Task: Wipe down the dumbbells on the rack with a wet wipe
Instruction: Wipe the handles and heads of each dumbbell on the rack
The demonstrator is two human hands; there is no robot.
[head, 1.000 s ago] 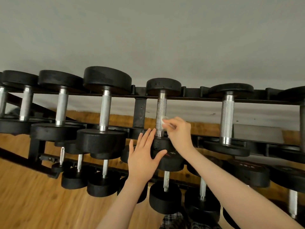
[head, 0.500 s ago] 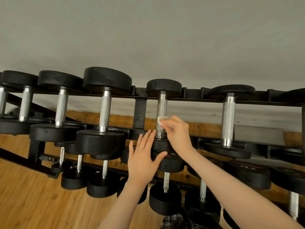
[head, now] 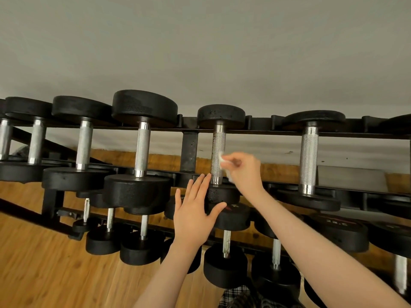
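A black dumbbell [head: 219,143] with a knurled metal handle lies across the top tier of the black rack [head: 189,150], near the middle. My right hand [head: 244,168] pinches a small white wet wipe [head: 222,158] against the right side of that handle. My left hand [head: 195,215] has its fingers straight and presses flat on the near head of the same dumbbell [head: 222,194]. Several other black dumbbells sit on the top tier to the left [head: 142,150] and right [head: 309,156].
Lower tiers hold several more dumbbells, one [head: 226,238] directly under my hands. A grey wall [head: 200,52] rises behind the rack. Wooden flooring [head: 44,263] spreads at the lower left. Checked fabric [head: 235,296] shows at the bottom edge.
My right hand has slid the wipe a little up the handle. My left hand stays pressed on the near head.
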